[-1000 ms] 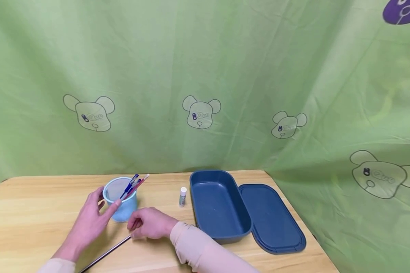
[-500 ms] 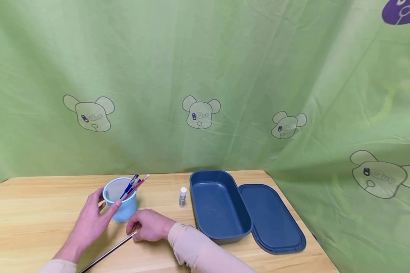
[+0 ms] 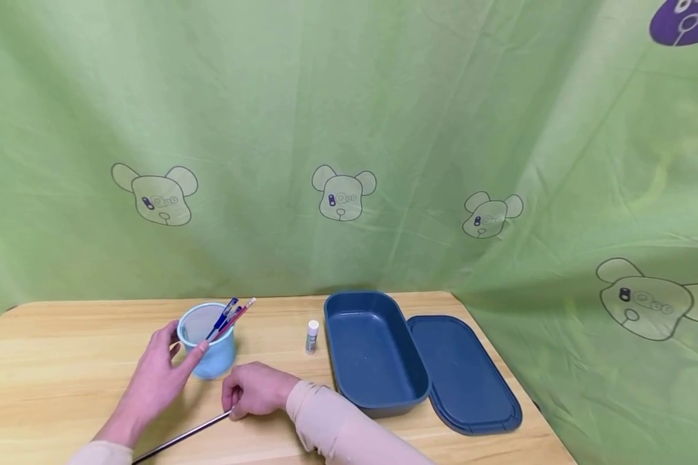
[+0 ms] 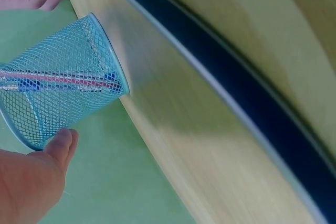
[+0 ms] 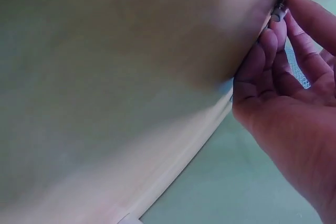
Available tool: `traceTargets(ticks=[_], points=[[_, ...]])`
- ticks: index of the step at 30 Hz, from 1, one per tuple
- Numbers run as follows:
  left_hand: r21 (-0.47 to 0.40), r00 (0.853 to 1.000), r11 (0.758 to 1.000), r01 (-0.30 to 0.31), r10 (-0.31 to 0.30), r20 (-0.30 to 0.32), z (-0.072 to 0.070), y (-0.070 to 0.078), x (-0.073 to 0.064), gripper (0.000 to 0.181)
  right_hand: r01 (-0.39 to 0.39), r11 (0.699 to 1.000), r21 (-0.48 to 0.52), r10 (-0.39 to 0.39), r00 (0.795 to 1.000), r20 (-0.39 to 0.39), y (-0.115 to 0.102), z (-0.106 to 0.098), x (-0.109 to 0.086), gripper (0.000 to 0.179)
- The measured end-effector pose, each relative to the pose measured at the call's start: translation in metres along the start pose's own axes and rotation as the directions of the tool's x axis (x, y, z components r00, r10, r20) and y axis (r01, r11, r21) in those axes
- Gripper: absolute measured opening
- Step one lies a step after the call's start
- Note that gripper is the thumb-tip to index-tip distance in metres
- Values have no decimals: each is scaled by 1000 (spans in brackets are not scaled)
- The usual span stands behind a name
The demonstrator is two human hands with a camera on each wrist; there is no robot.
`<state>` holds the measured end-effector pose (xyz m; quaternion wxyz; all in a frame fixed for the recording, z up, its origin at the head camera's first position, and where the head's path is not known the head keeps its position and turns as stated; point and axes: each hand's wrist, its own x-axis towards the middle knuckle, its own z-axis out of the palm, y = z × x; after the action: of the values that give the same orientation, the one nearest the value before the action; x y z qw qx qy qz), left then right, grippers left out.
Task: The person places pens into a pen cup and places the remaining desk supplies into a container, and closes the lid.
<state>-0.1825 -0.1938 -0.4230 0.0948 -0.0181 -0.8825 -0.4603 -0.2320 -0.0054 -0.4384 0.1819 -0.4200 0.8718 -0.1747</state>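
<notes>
My left hand [image 3: 159, 368] holds a light blue mesh pen cup [image 3: 215, 360] standing on the table, thumb at its front rim and fingers round the left side. Inside the cup lean blue-capped pens [image 3: 227, 314] and a pink pencil [image 3: 240, 316] with an eraser end. Just in front of the cup, my right hand [image 3: 260, 389] pinches the end of a long thin dark stick [image 3: 180, 438]. Up close in the left wrist view, that dark blue stick [image 4: 226, 77] has pale edges. A small metallic-looking end [image 5: 279, 13] shows between the right fingertips.
A white-capped glue stick [image 3: 311, 338] stands to the right of the cup. Farther right is an open dark blue box [image 3: 378, 403], its flat lid [image 3: 471, 378] lying alongside. A green printed curtain [image 3: 267, 252] hangs behind the wooden table [image 3: 46, 368].
My right hand has shifted slightly toward me; the stick's tip, bare half a second ago, is now between its fingers. The stick lies at a flatter angle. The left hand stays at the cup.
</notes>
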Motion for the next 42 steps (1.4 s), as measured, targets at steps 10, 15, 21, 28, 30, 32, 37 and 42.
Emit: traceTargets(ticks=[10, 15, 21, 28, 30, 32, 37, 42], points=[[35, 1000, 999, -8, 8, -12, -1, 2, 1, 88, 13, 976, 218, -19, 1000, 24, 8, -12, -7, 13], [39, 1000, 999, 3, -3, -4, -2, 2, 1, 89, 15, 925, 380, -16, 1000, 1, 14, -19, -10, 12], [13, 1000, 1000, -8, 8, -4, 3, 3, 4, 88, 50, 869, 492, -23, 998, -60, 22, -26, -18, 10], [-2, 1000, 1000, -18, 18, -9, 5, 2, 5, 89, 113, 849, 516, -38, 987, -155, 23, -36, -27, 9], [-4, 1000, 1000, -16, 16, -15, 2, -1, 3, 88, 142, 853, 502, -49, 980, -194, 19, -38, -27, 9], [-6, 1000, 1000, -16, 16, -21, 0, -3, 0, 88, 162, 849, 504, -48, 972, -232, 15, -39, -28, 9], [-22, 999, 999, -35, 35, -33, 0, -4, -1, 84, 187, 784, 592, 36, 938, -344, 15, -40, -33, 10], [-34, 998, 999, -40, 39, -39, 4, -2, 0, 83, 228, 701, 676, 136, 888, -440, 17, -43, -37, 13]])
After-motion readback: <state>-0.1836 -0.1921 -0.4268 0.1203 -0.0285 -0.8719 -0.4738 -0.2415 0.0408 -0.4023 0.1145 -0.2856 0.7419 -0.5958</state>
